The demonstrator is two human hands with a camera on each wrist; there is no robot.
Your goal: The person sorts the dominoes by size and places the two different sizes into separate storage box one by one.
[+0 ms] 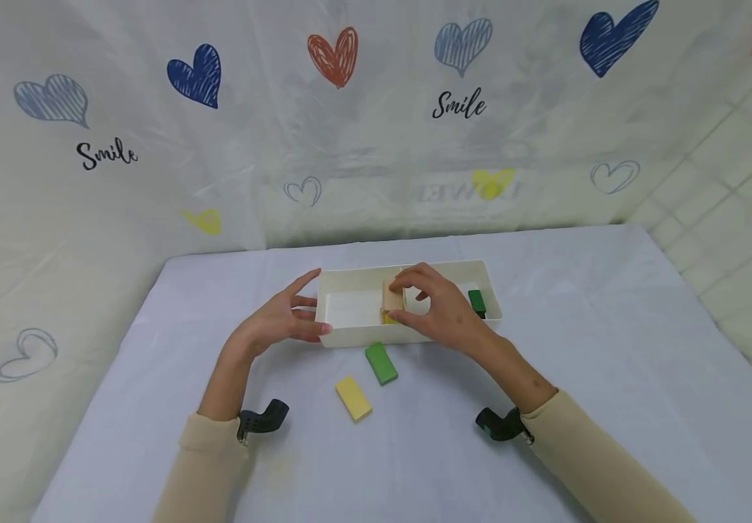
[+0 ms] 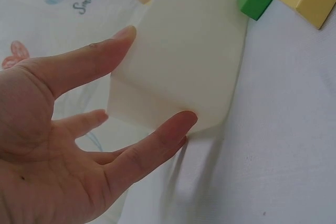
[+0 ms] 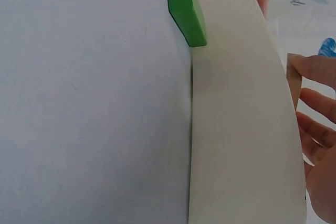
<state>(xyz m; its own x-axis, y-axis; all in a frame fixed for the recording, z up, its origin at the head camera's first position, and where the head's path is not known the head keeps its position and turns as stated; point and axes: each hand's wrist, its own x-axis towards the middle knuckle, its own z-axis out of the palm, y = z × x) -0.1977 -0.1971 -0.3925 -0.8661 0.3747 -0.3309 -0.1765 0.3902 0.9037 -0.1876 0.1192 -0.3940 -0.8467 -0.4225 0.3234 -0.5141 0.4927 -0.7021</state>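
Observation:
A long white box (image 1: 356, 336) stands on the cloth. My left hand (image 1: 277, 317) holds its left end, thumb at the front rim and fingers against the end wall; the left wrist view shows the fingertips (image 2: 185, 120) on the plastic. Inside the box, near its middle, my right hand (image 1: 437, 305) pinches a pale wooden block (image 1: 391, 296) between thumb and fingers. Just below that block a yellow block (image 1: 386, 317) partly shows. In the right wrist view the wooden block (image 3: 293, 80) sticks up past the rim, its lower part hidden by the wall.
A dark green block (image 1: 476, 301) lies in the box's right part, with something black beside it. In front of the box are a green block (image 1: 381, 364) and a yellow block (image 1: 353, 399) on the white cloth (image 1: 428, 450). Behind the table hangs a heart-printed curtain (image 1: 376, 145).

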